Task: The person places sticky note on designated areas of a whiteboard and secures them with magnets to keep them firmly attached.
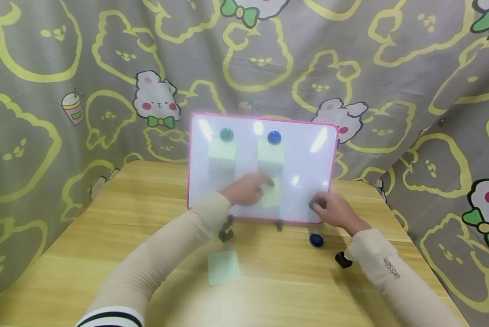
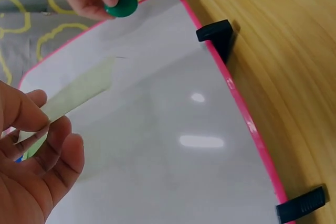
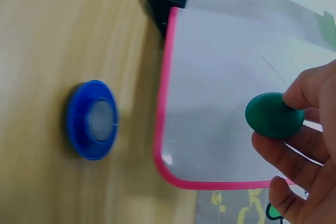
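Observation:
A whiteboard point(image 1: 301, 159) with a pink rim stands propped at the back of the table. My left hand point(image 1: 248, 188) is in front of its lower middle and pinches a pale green sticky note point(image 2: 86, 88) by one edge between thumb and finger. At the board's lower right corner, my right hand point(image 1: 336, 210) holds a round green magnet point(image 3: 274, 115) between thumb and fingertips. Higher up, another green magnet point(image 1: 226, 135) sits on a sticky note point(image 1: 221, 150) at left, and a blue magnet point(image 1: 274, 137) on a second note point(image 1: 271, 152).
A loose blue magnet point(image 1: 316, 240) lies on the table point(image 1: 277, 281) with its metal side showing. Nearby are a black clip point(image 1: 343, 260) and another dark piece point(image 1: 225, 233). A pale green note point(image 1: 224, 267) lies in front. Black feet point(image 3: 165, 3) grip the board's lower rim.

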Tool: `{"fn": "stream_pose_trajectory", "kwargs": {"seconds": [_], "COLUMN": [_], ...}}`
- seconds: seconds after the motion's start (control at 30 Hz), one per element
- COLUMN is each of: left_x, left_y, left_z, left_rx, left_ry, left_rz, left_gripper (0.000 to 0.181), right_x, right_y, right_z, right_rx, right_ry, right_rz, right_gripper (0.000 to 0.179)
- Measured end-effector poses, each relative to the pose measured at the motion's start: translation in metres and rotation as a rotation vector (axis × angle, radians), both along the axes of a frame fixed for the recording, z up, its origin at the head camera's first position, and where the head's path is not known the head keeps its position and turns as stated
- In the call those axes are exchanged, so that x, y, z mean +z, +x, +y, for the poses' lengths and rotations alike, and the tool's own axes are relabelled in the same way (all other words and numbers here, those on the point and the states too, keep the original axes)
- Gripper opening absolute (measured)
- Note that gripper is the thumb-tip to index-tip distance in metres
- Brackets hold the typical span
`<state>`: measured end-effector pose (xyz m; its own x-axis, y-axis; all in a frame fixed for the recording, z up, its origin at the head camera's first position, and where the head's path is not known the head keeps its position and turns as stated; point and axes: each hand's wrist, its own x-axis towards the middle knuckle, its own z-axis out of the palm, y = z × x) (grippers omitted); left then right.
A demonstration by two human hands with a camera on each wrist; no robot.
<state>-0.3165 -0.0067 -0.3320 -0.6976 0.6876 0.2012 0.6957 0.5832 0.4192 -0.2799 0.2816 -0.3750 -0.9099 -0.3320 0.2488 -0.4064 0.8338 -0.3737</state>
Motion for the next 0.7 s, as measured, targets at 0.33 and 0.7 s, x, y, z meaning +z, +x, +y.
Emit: {"fn": "stream_pose_trajectory", "kwargs": {"seconds": [0.33,0.7], "left_x": [0.012,0.025], "left_y": [-0.007,-0.010], "left_z": [0.017,0.036], "left_rx": [-0.071,0.000], "left_ry": [0.008,-0.012], "left_rz": [0.123,0.069], "left_gripper": [0.026,0.029], "right_x": [0.021,0.036], "right_y": [-0.010,-0.015], "right_z": [0.003,0.009], "right_rx": [-0.034,-0.094], "right_ry": [-0.039,-0.090], "right_rz": [0.038,0.025], "right_gripper": [0.015,0.021]}}
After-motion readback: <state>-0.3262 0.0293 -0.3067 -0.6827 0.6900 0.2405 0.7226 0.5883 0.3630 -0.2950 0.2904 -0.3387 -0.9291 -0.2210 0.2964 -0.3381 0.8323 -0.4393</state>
